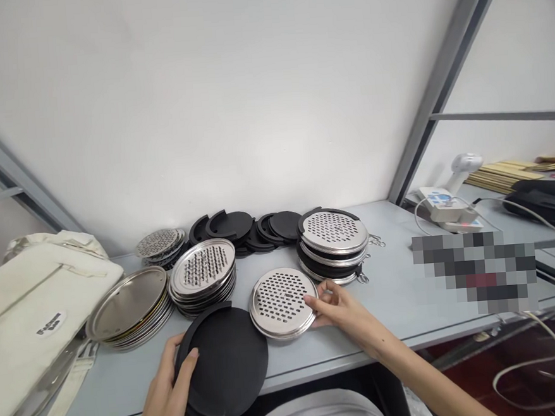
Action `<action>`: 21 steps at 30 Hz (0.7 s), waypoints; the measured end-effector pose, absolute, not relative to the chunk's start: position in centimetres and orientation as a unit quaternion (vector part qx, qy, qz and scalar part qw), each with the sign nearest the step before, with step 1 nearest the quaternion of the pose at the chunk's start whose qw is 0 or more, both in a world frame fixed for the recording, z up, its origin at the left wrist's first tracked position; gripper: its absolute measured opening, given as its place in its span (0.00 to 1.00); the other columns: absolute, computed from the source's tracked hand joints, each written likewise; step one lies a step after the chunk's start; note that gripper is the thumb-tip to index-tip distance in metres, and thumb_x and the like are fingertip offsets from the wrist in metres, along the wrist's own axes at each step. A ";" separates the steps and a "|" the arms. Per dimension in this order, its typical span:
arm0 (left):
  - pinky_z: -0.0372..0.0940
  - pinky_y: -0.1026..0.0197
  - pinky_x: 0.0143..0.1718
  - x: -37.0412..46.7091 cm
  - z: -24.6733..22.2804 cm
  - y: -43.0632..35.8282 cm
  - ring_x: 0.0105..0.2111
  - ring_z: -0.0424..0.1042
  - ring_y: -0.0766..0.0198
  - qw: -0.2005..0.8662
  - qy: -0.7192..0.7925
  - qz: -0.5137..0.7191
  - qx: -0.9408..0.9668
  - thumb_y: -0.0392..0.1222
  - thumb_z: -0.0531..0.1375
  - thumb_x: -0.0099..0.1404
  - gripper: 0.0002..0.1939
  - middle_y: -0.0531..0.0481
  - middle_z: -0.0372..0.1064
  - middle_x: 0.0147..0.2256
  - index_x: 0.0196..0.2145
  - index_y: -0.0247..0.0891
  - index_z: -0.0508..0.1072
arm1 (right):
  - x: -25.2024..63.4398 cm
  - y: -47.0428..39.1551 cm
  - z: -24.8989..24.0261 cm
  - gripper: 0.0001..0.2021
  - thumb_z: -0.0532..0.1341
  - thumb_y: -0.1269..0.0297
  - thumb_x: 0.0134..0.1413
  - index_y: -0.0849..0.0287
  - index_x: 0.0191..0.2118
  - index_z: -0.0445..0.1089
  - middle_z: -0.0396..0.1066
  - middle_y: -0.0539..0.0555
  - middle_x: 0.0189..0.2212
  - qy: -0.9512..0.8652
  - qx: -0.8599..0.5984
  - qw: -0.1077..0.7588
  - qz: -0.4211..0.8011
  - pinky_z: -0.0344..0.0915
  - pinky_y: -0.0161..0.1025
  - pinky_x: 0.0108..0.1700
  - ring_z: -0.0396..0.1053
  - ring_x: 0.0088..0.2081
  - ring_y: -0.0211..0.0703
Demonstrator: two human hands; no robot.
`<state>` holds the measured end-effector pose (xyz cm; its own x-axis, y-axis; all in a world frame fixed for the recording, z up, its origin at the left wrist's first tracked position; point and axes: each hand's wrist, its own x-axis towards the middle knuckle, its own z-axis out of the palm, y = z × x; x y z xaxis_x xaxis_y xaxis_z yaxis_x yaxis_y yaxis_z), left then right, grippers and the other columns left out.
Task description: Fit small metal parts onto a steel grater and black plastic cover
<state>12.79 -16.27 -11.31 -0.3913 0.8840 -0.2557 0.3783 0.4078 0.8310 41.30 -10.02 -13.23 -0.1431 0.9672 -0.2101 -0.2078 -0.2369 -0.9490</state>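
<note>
My left hand [169,383] grips the left edge of a round black plate with a raised partial rim [231,363], thumb on top, over the table's front edge. To its right, my right hand [334,304] pinches the right edge of a round metal grater plate [284,301] full of slots; I cannot tell whether it is one plate or more. Behind the left hand rises a stack of metal grater plates [203,270], with a pile of plain metal discs [129,304] to its left. Further back stands a stack of graters with black parts and wire loops [334,232].
Several black round plates [236,227] lie by the wall, beside smaller grater discs [161,241]. A cream bag [42,313] is at the left. On the right are a white handheld device [464,163], cables and a blurred patch. Metal posts [434,95] frame the table [384,314].
</note>
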 end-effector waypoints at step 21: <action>0.51 0.69 0.10 13.4 -12.7 -16.1 0.09 0.55 0.68 0.410 0.696 0.380 0.450 0.65 0.53 0.61 0.32 0.59 0.59 0.17 0.56 0.43 0.60 | 43.3 -12.1 -11.2 0.19 0.66 0.47 0.48 0.59 0.34 0.66 0.66 0.49 0.29 -0.475 -0.458 0.422 0.622 0.73 0.43 0.41 0.70 0.35 0.42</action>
<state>13.35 -16.15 -12.68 -0.2576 0.9388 -0.2285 0.3152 0.3052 0.8986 43.31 -12.08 -11.21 -0.2256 0.9593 -0.1698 -0.0902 -0.1941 -0.9768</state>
